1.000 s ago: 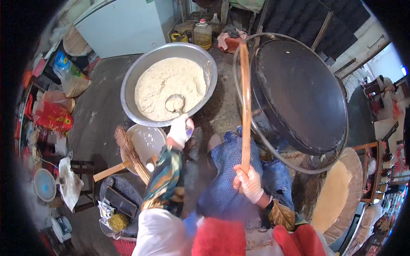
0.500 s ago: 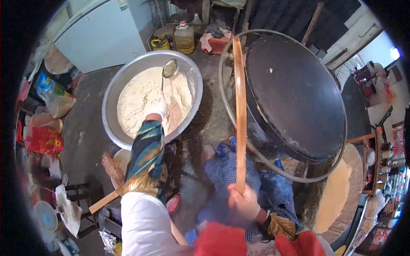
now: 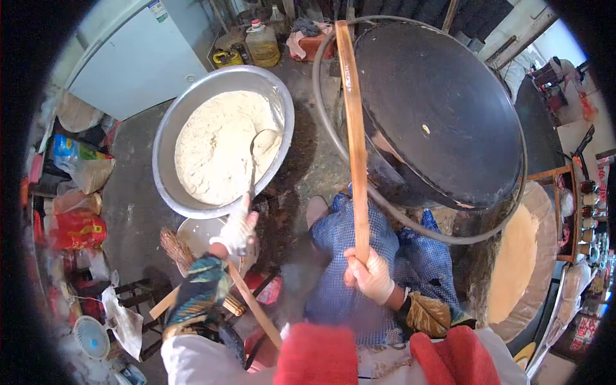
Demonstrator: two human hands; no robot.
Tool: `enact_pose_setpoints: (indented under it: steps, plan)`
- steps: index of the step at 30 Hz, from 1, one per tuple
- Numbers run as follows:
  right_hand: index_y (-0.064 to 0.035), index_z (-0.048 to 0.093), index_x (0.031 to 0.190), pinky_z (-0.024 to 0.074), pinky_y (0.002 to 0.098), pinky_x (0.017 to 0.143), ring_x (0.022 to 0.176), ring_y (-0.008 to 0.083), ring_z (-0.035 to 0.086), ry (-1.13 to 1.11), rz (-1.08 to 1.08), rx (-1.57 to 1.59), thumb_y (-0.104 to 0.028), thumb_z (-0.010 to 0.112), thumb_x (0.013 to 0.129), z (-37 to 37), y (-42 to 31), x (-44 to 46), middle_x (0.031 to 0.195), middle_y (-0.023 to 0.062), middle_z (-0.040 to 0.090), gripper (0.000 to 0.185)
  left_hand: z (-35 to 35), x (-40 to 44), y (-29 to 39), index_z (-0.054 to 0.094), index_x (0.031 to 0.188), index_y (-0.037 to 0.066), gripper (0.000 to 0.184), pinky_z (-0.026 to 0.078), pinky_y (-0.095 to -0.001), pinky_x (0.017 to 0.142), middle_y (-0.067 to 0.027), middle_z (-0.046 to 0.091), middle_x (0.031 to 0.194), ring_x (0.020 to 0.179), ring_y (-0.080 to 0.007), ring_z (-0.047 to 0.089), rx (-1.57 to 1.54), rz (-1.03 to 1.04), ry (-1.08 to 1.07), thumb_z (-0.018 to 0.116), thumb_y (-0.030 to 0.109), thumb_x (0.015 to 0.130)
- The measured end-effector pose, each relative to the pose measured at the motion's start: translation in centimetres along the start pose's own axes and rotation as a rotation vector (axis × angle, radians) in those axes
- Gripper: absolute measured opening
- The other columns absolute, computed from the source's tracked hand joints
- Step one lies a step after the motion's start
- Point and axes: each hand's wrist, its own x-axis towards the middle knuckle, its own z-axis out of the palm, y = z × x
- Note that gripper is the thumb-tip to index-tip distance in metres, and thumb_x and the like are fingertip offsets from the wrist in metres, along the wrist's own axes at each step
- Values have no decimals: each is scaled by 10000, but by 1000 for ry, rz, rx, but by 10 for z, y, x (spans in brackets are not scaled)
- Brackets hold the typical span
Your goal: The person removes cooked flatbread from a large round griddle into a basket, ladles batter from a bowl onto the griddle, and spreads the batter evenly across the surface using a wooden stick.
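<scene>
My left hand [image 3: 237, 232], in a pale glove, is closed round the handle of a metal ladle [image 3: 253, 170]. The ladle's bowl rests at the right side of the pale batter [image 3: 215, 144] inside a large metal basin [image 3: 164, 151]. Upright in my gloved right hand [image 3: 373, 274] is a long, flat wooden stick [image 3: 355, 122], gripped near its lower end. The stick's upper part passes in front of the metal hoop around a round black griddle [image 3: 443, 109]. A small pale scrap [image 3: 425, 129] lies on the griddle.
Below the basin stands a pale bucket [image 3: 200, 230] with a brush [image 3: 174, 249] and wooden sticks across it. A thin round flatbread [image 3: 515, 263] lies on a round tray at right. An oil jug [image 3: 263, 43] and a white freezer [image 3: 135, 61] stand at the back.
My left hand has drawn back toward me, out over the bucket, and the ladle's bowl has come nearer from the basin's far side. My right hand still grips the wooden stick.
</scene>
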Motion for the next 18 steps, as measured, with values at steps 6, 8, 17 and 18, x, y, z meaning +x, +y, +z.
enact_pose_setpoints:
  steps: [6,8,17,18]
  plan:
    - [-35,514,1092,461,247,465,508,99,535,-92,-47,113,-119,490,951,0,13,0,677,34,560,165,47,8,13,453,1031,125,100,324,-184,393,4,426,716,511,-71,375,-1739,-207,-338,510,140,950]
    - [-41,516,1115,457,248,457,498,103,530,-82,-12,121,-132,490,955,5,8,0,672,37,560,186,58,9,5,452,977,111,65,321,-178,400,10,411,707,506,-67,371,-1953,-174,-509,501,149,956]
    - [-129,578,1015,347,264,354,437,87,485,94,54,209,-382,521,935,-36,-9,-12,591,6,503,271,42,-97,-44,524,856,-6,359,443,-383,679,-151,538,907,758,-297,510,-301,308,257,435,338,908]
    - [-120,569,993,365,270,363,448,95,498,163,-225,-61,-387,527,930,-49,0,-8,605,11,507,278,33,-122,-9,512,845,0,370,436,-394,682,-117,513,846,760,-280,503,0,431,270,490,368,874]
